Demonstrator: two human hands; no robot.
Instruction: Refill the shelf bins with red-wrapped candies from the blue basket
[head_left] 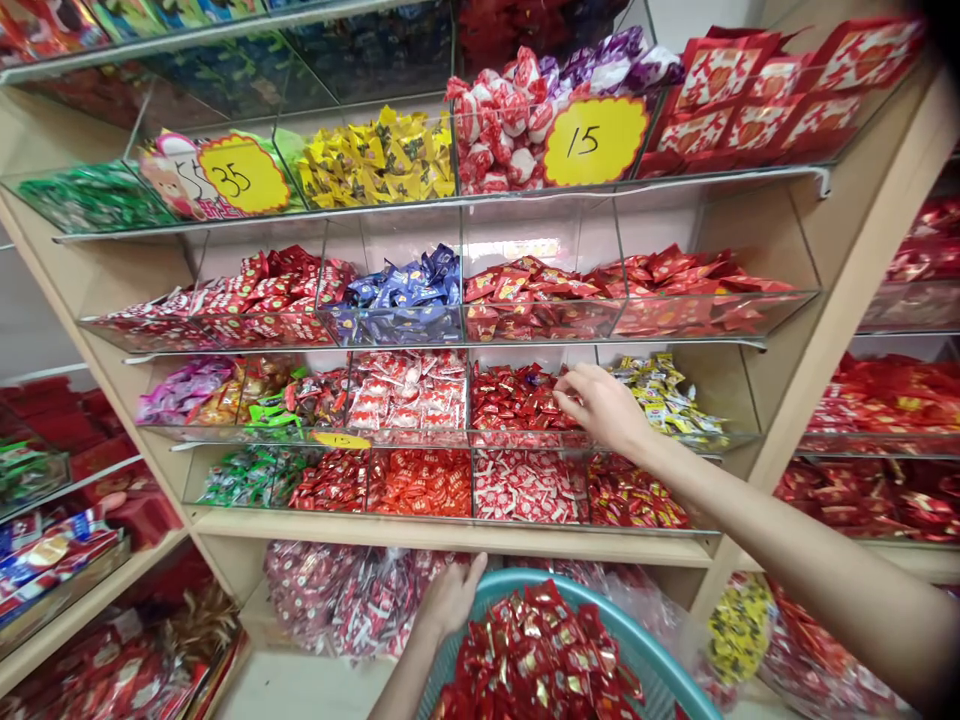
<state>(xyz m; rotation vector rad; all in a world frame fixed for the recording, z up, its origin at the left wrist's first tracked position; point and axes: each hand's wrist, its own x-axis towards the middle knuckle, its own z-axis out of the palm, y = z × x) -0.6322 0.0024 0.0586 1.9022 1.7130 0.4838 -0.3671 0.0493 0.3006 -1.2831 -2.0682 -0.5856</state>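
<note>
At the lower middle, a teal plastic basket (679, 665) is heaped with red-and-gold wrapped candies (540, 650). My left hand (450, 597) grips the left part of its rim, the thumb lying at the top edge. My right hand (604, 405) reaches to the shelf, with fingers curled together at the right side of a clear bin of red wrapped candies (506, 395). Whatever lies between those fingertips is hidden. Just right of this hand is a bin of yellow-and-white wrapped candies (671, 395); to the left are red-and-white packets (409, 390).
Clear dividers and front panels edge the bins on each tier. Blue packets (409, 290) and red packets (536, 290) fill the tier above. Below are pink-and-white candies (529, 485). A wooden ledge (450, 535) runs above bagged candies (337, 600). Yellow price signs (596, 140) hang higher.
</note>
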